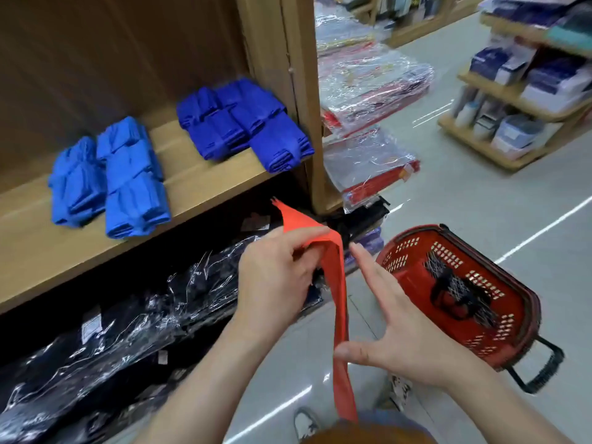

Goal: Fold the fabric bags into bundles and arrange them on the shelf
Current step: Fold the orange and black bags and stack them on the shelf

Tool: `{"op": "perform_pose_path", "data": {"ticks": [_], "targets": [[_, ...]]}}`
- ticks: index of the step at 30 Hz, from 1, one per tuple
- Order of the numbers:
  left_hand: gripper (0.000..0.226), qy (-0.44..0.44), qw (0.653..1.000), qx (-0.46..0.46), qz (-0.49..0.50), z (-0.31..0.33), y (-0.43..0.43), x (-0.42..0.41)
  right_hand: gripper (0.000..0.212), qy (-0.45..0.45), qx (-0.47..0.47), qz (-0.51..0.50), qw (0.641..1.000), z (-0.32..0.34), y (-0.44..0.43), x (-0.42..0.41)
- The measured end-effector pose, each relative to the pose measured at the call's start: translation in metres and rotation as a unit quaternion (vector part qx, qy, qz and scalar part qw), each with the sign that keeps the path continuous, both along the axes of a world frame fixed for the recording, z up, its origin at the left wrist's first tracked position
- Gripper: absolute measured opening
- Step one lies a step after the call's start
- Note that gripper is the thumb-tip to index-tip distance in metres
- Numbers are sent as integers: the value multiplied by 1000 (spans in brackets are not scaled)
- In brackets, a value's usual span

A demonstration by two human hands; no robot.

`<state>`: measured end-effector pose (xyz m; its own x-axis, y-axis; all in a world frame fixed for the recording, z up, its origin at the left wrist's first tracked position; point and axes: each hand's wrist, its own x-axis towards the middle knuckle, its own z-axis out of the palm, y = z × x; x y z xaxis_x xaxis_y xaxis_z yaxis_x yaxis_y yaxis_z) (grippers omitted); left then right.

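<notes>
A long red fabric bag (339, 302), folded into a narrow strip, hangs in front of me. My left hand (275, 280) grips its upper part, fingers curled round the fabric. My right hand (394, 328) is flat with fingers spread; its thumb touches the strip lower down. On the wooden shelf (198, 184) lie light blue bundles (109, 184) at the left and dark blue bundles (243, 123) at the right, against the upright.
A red plastic basket (461, 293) with a black handle stands on the floor at right. Dark goods in clear wrap (134, 318) fill the lower shelf. Wrapped red packs (368, 100) stack beyond the shelf upright. Another stocked rack (525, 91) stands across the aisle.
</notes>
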<state>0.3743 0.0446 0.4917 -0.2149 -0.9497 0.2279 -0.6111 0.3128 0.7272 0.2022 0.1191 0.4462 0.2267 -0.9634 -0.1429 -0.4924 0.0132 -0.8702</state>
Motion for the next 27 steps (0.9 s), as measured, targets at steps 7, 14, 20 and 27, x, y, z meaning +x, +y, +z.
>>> {"op": "perform_pose_path", "data": {"ticks": [7,14,20,27], "targets": [[15,-205,958,-201,-11,29,-9,68,23,5,-65,-34,997,26,-6,42],[8,-152,985,-57,-61,66,-12,114,12,68,102,70,990,88,-58,-27],[20,-12,996,-71,46,91,-19,137,55,-141,-18,-15,990,107,-115,-41],[15,139,970,-18,198,79,-12,203,22,-178,98,43,978,86,-152,24]]}}
